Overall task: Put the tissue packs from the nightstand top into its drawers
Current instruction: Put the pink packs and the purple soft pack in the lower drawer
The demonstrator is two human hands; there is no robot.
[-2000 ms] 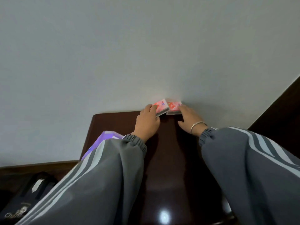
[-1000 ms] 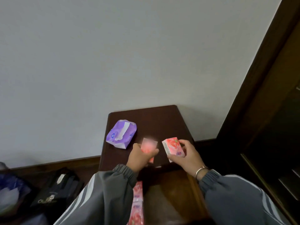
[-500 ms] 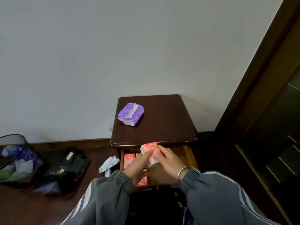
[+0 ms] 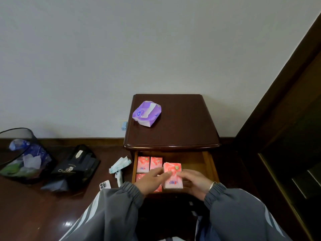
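Observation:
The dark wooden nightstand (image 4: 182, 133) has its top drawer (image 4: 207, 164) pulled out. A purple tissue pack (image 4: 146, 113) lies on the left of the nightstand top. Inside the drawer, two pink tissue packs (image 4: 143, 164) lie side by side at the back left, and more pink shows under my left hand. Over the drawer's middle my right hand (image 4: 196, 181) grips a pink tissue pack (image 4: 172, 176) from its right side. My left hand (image 4: 151, 181) touches that pack's left edge with straight fingers.
On the floor to the left are a mesh waste bin (image 4: 17, 153), a black bag (image 4: 74, 167), a phone (image 4: 105, 184) and a white-blue wrapper (image 4: 119, 165). Dark wooden furniture (image 4: 286, 136) stands close on the right. The white wall is behind the nightstand.
My hands took two pink packs from the back of the nightstand top and brought them down to the open drawer. My view has pulled back and down.

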